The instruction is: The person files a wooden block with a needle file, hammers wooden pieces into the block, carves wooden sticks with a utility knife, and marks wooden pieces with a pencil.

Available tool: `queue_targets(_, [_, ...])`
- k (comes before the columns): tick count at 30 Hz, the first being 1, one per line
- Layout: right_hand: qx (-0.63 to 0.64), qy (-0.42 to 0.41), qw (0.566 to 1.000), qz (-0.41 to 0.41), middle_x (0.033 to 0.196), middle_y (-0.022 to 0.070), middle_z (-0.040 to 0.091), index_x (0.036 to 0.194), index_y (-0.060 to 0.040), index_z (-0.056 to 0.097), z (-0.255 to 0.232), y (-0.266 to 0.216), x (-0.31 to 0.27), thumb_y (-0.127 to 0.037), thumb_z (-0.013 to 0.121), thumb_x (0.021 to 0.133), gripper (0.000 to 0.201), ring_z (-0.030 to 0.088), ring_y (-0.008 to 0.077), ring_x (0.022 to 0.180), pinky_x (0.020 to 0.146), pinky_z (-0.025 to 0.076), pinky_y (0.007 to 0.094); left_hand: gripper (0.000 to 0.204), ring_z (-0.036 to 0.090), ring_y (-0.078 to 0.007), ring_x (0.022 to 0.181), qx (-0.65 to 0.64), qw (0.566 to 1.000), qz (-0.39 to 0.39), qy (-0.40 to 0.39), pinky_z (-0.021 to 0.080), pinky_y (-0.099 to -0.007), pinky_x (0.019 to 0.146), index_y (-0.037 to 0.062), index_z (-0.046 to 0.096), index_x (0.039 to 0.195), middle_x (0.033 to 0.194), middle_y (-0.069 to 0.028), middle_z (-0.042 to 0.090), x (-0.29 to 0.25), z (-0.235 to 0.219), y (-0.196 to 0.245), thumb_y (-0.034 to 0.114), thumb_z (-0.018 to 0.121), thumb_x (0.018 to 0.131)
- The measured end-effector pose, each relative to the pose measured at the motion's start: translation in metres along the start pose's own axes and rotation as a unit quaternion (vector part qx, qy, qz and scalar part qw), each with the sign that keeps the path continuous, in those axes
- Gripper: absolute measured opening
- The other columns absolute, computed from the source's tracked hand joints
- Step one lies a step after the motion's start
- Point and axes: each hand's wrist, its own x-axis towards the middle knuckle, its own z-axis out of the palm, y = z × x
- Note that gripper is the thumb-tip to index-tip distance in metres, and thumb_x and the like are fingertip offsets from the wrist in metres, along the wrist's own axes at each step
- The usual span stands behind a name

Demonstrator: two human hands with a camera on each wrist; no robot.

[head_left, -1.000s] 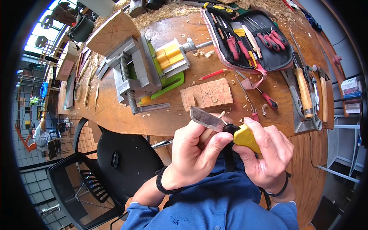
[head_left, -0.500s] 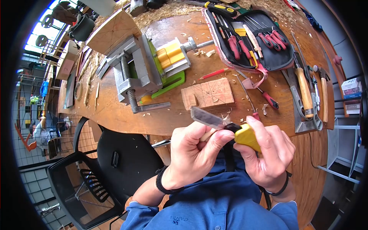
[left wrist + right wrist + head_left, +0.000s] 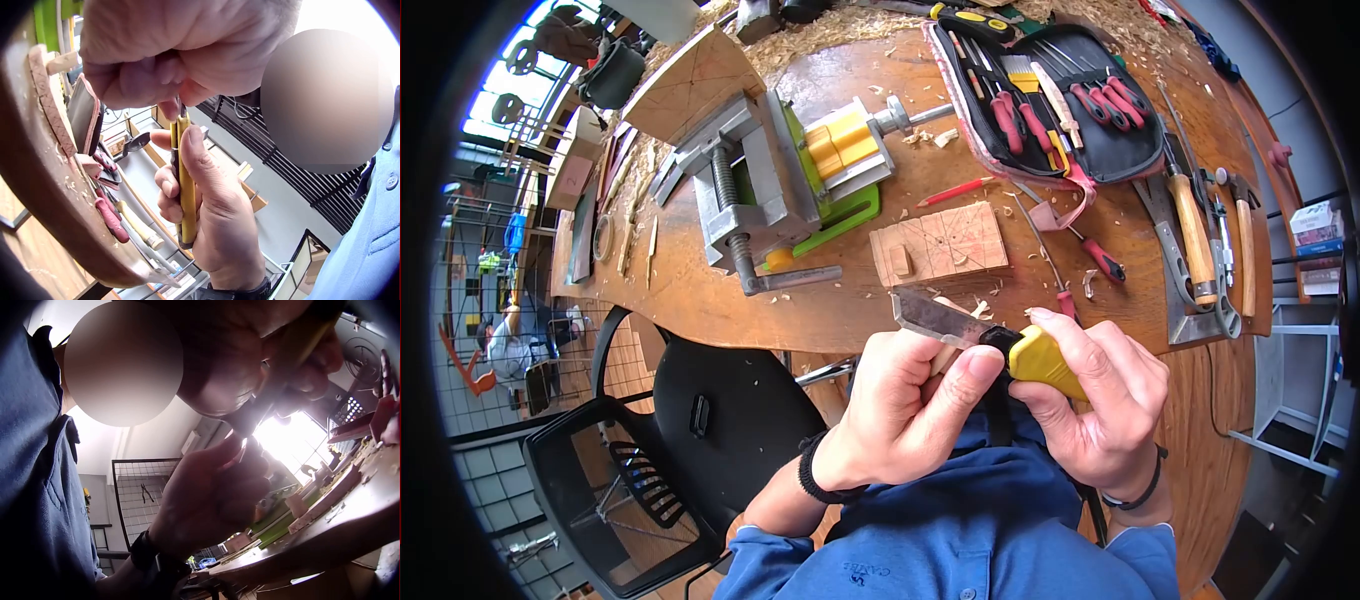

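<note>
My right hand grips the yellow handle of a utility knife. Its wide blade points left, across the top of my left hand. The left fingers are curled round a small pale piece of wood, mostly hidden under the blade and fingers. My left thumb lies close by the black collar where the blade leaves the handle. In the left wrist view, the right thumb lies along the yellow knife handle. Both hands are held in front of the blue shirt, near the table's edge.
A marked wooden block lies on the table beyond the hands, near a red pencil. A vise stands left of it. An open tool case, a wood-handled tool and wood shavings lie about. A black chair stands at left.
The blade tip has dropped slightly toward me and the left thumb has tipped more upright. The pale wood end behind the blade has shifted left. Both hands keep their hold.
</note>
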Motion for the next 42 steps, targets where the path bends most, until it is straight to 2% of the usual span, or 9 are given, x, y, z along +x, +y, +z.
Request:
queue_targets(5, [0.002,-0.004,1.0,0.006,0.08,0.0074,0.064,0.128,-0.0007,0.077,0.001,0.0,-0.001,-0.035,0.088,0.09,0.053,0.064,0.0258,0.063,0.056,0.051,0.0393,0.026,0.04,-0.0139,0.056,0.002,1.0,-0.007,-0.014,0.036,-0.0325,0.053,0.0018,0.064,0.087,0.061,-0.0028,0.048,0.0,0.0,-0.002,0.013,0.068,0.11])
queue_targets(10, [-0.015,-0.017,1.0,0.004,0.081,0.0074,0.063,0.128,-0.001,0.077,-0.001,0.001,-0.001,-0.036,0.088,0.089,0.054,0.064,0.0264,0.063,0.057,0.051,0.0399,0.014,0.047,-0.0194,0.054,0.055,0.997,0.049,0.037,0.042,-0.0335,0.054,0.0002,0.066,0.098,0.065,-0.0085,0.056,-0.003,0.008,-0.008,0.009,0.071,0.107])
queue_targets(17, [-0.021,-0.006,1.0,0.0,0.08,0.007,0.062,0.129,-0.0015,0.076,0.003,0.002,-0.004,-0.037,0.088,0.089,0.055,0.063,0.0264,0.063,0.056,0.05,0.0401,0.011,0.056,-0.0215,0.056,0.089,0.995,0.037,0.04,0.047,-0.0338,0.055,-0.0001,0.068,0.103,0.069,-0.0101,0.063,-0.006,0.009,-0.008,0.009,0.074,0.106])
queue_targets(26, [-0.082,0.054,0.995,-0.009,0.079,0.0055,0.064,0.13,0.0012,0.076,0.006,-0.001,-0.006,-0.037,0.086,0.094,0.054,0.062,0.0232,0.062,0.055,0.048,0.0378,0.022,0.047,-0.0016,0.061,0.106,0.993,0.003,0.057,0.04,-0.0226,0.055,-0.0011,0.071,0.115,0.069,0.0017,0.063,-0.001,0.009,0.0,0.017,0.079,0.105])
queue_targets(29, [-0.066,0.08,0.995,-0.003,0.08,0.0068,0.066,0.129,0.0018,0.076,0.004,0.0,-0.004,-0.037,0.086,0.095,0.053,0.063,0.0238,0.063,0.056,0.049,0.0371,0.023,0.045,0.0021,0.069,0.042,0.998,-0.011,0.042,0.039,-0.0196,0.059,-0.0024,0.07,0.123,0.078,0.0039,0.064,0.001,0.011,0.004,0.015,0.073,0.108])
queue_targets(31, [-0.046,0.065,0.997,0.009,0.08,0.0074,0.066,0.128,0.0018,0.076,0.002,0.001,-0.003,-0.036,0.086,0.094,0.052,0.064,0.0243,0.063,0.056,0.05,0.037,0.024,0.053,-0.0015,0.077,-0.123,0.99,-0.044,0.056,0.047,-0.0226,0.068,-0.0044,0.067,0.129,0.09,-0.0012,0.07,-0.001,0.014,-0.003,0.01,0.067,0.111])
queue_targets(32, [-0.026,0.051,0.998,0.021,0.08,0.008,0.067,0.128,0.0018,0.077,0.001,0.002,-0.002,-0.036,0.086,0.094,0.051,0.065,0.0248,0.063,0.056,0.05,0.0369,0.024,0.053,-0.0015,0.077,-0.123,0.99,-0.043,0.056,0.047,-0.0226,0.068,-0.0044,0.067,0.129,0.09,-0.0012,0.07,-0.002,0.013,-0.002,0.01,0.067,0.111])
queue_targets(34, [-0.027,0.038,0.999,0.021,0.08,0.0085,0.066,0.127,0.0015,0.077,0.001,0.002,-0.002,-0.034,0.087,0.093,0.051,0.065,0.0255,0.063,0.057,0.051,0.0375,0.043,0.065,-0.0143,0.116,-0.087,0.994,-0.066,-0.001,0.049,-0.0291,0.106,-0.0093,0.059,0.147,0.128,-0.0098,0.071,-0.003,0.007,0.003,0.02,0.058,0.116])
queue_targets(42, [0.007,-0.002,0.999,0.036,0.08,0.008,0.064,0.128,0.0003,0.077,0.002,0.001,-0.004,-0.034,0.088,0.091,0.052,0.065,0.0261,0.063,0.057,0.052,0.0392,0.033,0.069,-0.0136,0.108,0.044,0.999,0.003,-0.024,0.054,-0.0297,0.097,-0.0092,0.065,0.137,0.132,-0.0173,0.076,-0.003,0.004,-0.001,0.015,0.058,0.115])
